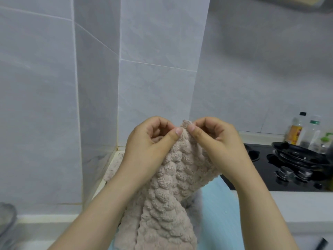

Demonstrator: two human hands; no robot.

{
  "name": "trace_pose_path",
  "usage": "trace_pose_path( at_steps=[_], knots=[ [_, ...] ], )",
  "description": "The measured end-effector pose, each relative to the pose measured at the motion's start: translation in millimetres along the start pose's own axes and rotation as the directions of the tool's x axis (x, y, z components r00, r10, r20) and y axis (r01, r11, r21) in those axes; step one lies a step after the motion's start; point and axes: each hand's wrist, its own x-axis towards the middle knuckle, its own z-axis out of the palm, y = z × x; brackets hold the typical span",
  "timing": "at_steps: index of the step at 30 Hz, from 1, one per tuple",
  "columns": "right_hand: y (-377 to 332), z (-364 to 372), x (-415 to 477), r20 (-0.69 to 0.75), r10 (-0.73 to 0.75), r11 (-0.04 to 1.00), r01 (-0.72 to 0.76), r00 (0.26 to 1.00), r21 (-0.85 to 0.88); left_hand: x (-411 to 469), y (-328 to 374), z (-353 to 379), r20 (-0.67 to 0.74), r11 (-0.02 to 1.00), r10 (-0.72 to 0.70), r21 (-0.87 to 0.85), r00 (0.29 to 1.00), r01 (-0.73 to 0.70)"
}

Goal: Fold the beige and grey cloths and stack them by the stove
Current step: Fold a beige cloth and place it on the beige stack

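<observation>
— Where's the beige cloth point(173, 195)?
— Held up before the tiled corner. The left hand point(147, 147) and right hand point(218, 141), close together, each pinch its top edge; the rest hangs over a light blue mat point(219, 204).
— And the stove point(266, 170)?
— Off right, a black pan point(299, 156) on it, bottles point(295, 130) behind.

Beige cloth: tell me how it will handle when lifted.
Probably floppy: the beige cloth hangs in soft folds below the left hand and right hand pinching its top edge. Its thick, bumpy pile likely grips well. Seemingly light: pinches alone hold it.
</observation>
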Motion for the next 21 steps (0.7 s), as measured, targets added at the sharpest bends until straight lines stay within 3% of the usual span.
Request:
trace_pose_path(
  at_steps=[8,14,21],
  knots=[
    [4.0,-13.0,3.1,-0.278,-0.087,0.996,0.079,0.957,-0.040,-7.0,4.2,1.3,0.218,0.978,-0.181,0.148,0.959,0.151],
    [11.0,-21.0,4.4,-0.395,-0.105,0.993,0.076,0.913,-0.090,-10.5,2.4,-1.1,0.398,0.920,-0.301,0.360,0.867,0.155],
    [24.3,-30.9,5.1,-0.484,-0.118,0.986,0.043,0.867,-0.162,1.8,-9.9,-28.4,0.373,0.807,-0.407,0.575,0.834,0.137]
  ],
)
